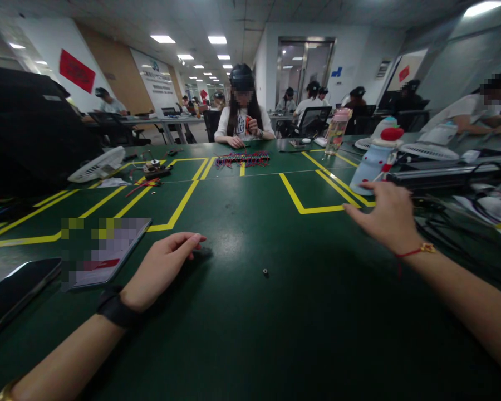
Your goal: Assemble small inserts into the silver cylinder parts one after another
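My left hand rests low over the green table, its fingers curled and thumb against the index finger; whether anything is between them is too small to tell. Raised at the right, my right hand has its thumb and fingers apart, with nothing in it. Just beyond it stands a light blue bottle with a red and white top; the fingertips overlap its lower part in view, and contact cannot be made out. A small metal ring-like piece lies on the table between my hands.
Two phones lie at the left. Black cables tangle at the right. Yellow tape marks the table. Across it sits a person behind a bundle of coloured wires. A clear bottle and a white fan stand farther back.
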{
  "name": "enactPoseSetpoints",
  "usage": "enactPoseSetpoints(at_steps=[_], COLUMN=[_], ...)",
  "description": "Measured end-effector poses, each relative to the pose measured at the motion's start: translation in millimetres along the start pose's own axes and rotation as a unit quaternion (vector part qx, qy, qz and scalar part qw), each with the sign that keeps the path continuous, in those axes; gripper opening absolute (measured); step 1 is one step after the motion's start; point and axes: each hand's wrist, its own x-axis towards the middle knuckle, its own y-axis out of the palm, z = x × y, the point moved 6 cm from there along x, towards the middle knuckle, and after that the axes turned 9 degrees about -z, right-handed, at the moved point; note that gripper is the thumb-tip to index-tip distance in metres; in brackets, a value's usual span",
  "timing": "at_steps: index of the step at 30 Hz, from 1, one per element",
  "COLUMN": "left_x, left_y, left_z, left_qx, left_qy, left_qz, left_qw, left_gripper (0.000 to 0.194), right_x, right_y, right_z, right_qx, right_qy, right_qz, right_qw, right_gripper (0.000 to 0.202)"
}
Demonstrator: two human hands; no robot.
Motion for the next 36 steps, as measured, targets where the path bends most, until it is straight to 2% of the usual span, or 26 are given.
enactPoseSetpoints(at_steps=[1, 3, 5, 7, 9, 12, 14, 15, 17, 19, 20, 21, 23, 25, 27, 29, 33, 36], left_x=[-0.5, -1.7, -2.5, -2.8, -2.7, -2.7, -3.1, -3.5, -4.5, -5.1, -5.3, -5.2, -5.0, -4.9, -5.1, -5.7, -7.1, -7.1], left_y=[0.7, 2.0, 2.6, 3.3, 4.4, 6.1, 6.5, 6.6, 6.6, 6.6, 6.6, 6.6, 6.8, 7.0, 6.4, 5.5, 5.4, 5.8], left_z=[-1.5, -3.9, -5.2, -5.6, -5.4, -4.5, -4.3, -4.4, -4.4, -3.8, -3.4, -3.0, -2.2, -1.7, -1.6, -1.6, -1.5, -1.2], left_qx=[0.007, 0.02, 0.026, 0.026, 0.023, 0.017, 0.015, 0.014, 0.012, 0.009, 0.007, 0.006, 0.004, 0.005, 0.006, 0.006, 0.003, 0.001], left_qy=[-0.003, -0.006, -0.002, 0.007, 0.013, 0.01, 0.007, 0.006, 0.005, 0.004, 0.004, 0.004, 0.005, 0.007, 0.009, 0.011, 0.012, 0.011], left_qz=[0.001, 0.006, 0.012, 0.018, 0.027, 0.042, 0.046, 0.049, 0.053, 0.056, 0.057, 0.058, 0.06, 0.063, 0.063, 0.061, 0.067, 0.07], left_qw=[1.0, 1.0, 1.0, 0.999, 0.999, 0.999, 0.999, 0.999, 0.999, 0.998, 0.998, 0.998, 0.998, 0.998, 0.998, 0.998, 0.998, 0.998], left_gripper=[0.042, 0.042, 0.043, 0.042, 0.041, 0.039, 0.038, 0.038, 0.038, 0.037, 0.037, 0.036, 0.036, 0.035, 0.035, 0.035, 0.035, 0.035], right_x=[-12.0, -43.8, -72.5, -89.9, -93.8, -77.9, -55.5, -41.1, -9.9, 16.1, 25.4, 32.3, 37.8, 34.7, 30.0, 27.4, 27.3, 28.6], right_y=[3.0, 9.2, 10.0, 9.8, 10.5, 13.3, 13.1, 10.7, 0.0, -14.2, -18.0, -19.1, -16.7, -12.4, -8.5, -5.6, -1.2, -0.6], right_z=[33.0, 94.4, 136.3, 156.5, 158.5, 138.9, 114.6, 98.4, 57.5, 9.4, -15.4, -40.8, -89.2, -124.1, -140.2, -143.5, -141.0, -143.2], right_qx=[0.091, 0.244, 0.305, 0.319, 0.323, 0.324, 0.295, 0.268, 0.191, 0.09, 0.037, -0.011, -0.076, -0.102, -0.104, -0.1, -0.076, -0.053], right_qy=[-0.05, -0.12, -0.151, -0.165, -0.16, -0.118, -0.096, -0.087, -0.068, -0.044, -0.029, -0.004, 0.073, 0.141, 0.172, 0.183, 0.186, 0.174], right_qz=[0.052, 0.188, 0.266, 0.3, 0.31, 0.3, 0.26, 0.22, 0.102, -0.011, -0.031, -0.024, 0.032, 0.094, 0.127, 0.135, 0.131, 0.105], right_qw=[0.993, 0.944, 0.902, 0.884, 0.88, 0.889, 0.914, 0.934, 0.974, 0.995, 0.998, 1.0, 0.994, 0.98, 0.971, 0.969, 0.971, 0.978], right_gripper=[0.049, 0.046, 0.048, 0.035, 0.024, 0.022, 0.021, 0.021, 0.021, 0.021, 0.022, 0.023, 0.025, 0.027, 0.03, 0.032, 0.032, 0.031])
